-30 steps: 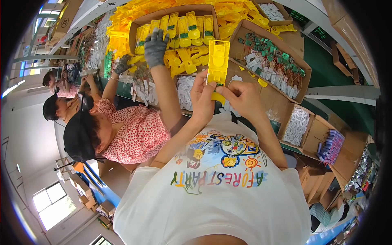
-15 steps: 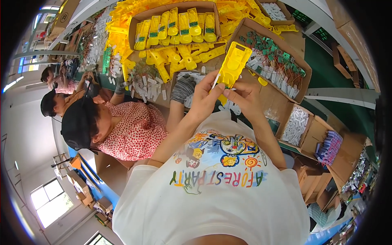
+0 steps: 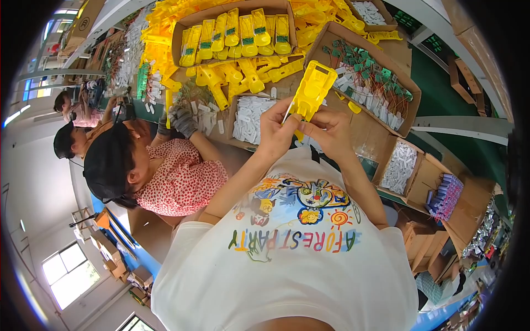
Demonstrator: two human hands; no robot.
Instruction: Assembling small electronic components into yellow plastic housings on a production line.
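Observation:
Both hands hold one yellow plastic housing [image 3: 316,85] up in front of my chest, its hollow inner side showing. My left hand [image 3: 277,128] grips its lower left side, with a thin white piece pressed along that edge. On the lower right, my right hand [image 3: 330,131] pinches the same end, thumb close to the left thumb. What the fingertips press between them is mostly hidden. Just behind the housing stands a carton of green circuit boards [image 3: 367,66] with red wires and white pieces. Left of my left hand lies a box of small white plastic pieces [image 3: 251,118].
A carton [image 3: 178,41] of yellow housings fitted with green boards stands at the back, amid heaped loose yellow housings [image 3: 157,38]. To the right are a box of white parts [image 3: 398,168] and purple cylindrical cells [image 3: 445,197]. A gloved co-worker [image 3: 179,176] sits close on my left.
The co-worker's gloved hand has drawn back left from the box of white pieces, uncovering it. The yellow housing in my hands has tilted slightly and shifted a little; both hands keep their hold.

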